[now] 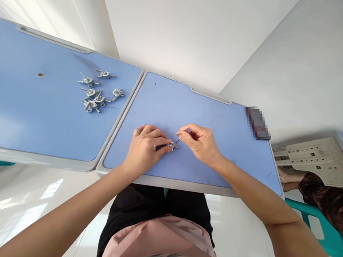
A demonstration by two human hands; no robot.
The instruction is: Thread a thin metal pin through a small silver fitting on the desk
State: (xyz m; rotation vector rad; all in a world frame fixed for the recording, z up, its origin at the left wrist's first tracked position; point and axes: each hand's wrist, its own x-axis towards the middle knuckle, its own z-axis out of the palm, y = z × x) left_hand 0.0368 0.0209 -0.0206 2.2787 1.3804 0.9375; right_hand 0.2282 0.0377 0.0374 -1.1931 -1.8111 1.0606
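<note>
- While both hands work close together at the centre of the frame, the left hand [144, 149] has its fingers curled and closed over one end of a small zinc-plated fitting [171, 146]; a dark part under those fingers is too hidden to name
- The right hand [199, 144] has thumb and forefinger pinched together on a thin metal pin [177, 141] projecting from the fitting; its other fingers curl loosely
- The fitting sits just above the blue desktop [168, 100] at centre frame, held between the hands; whether it touches the surface I cannot tell
- It looks stiff, fairly light and small; the smooth plating may slip, and the thin arms look the weaker part, so the solid body seems the surest place for a firm grip
- More of these fittings [91, 97] lie in a loose, tangled cluster on the second blue desktop [16, 79], at upper left; their arms may snag when one is lifted
- A pixelated object [258, 123] lies at the desk's right end; a teal plastic chair [317, 219] stands at lower right
</note>
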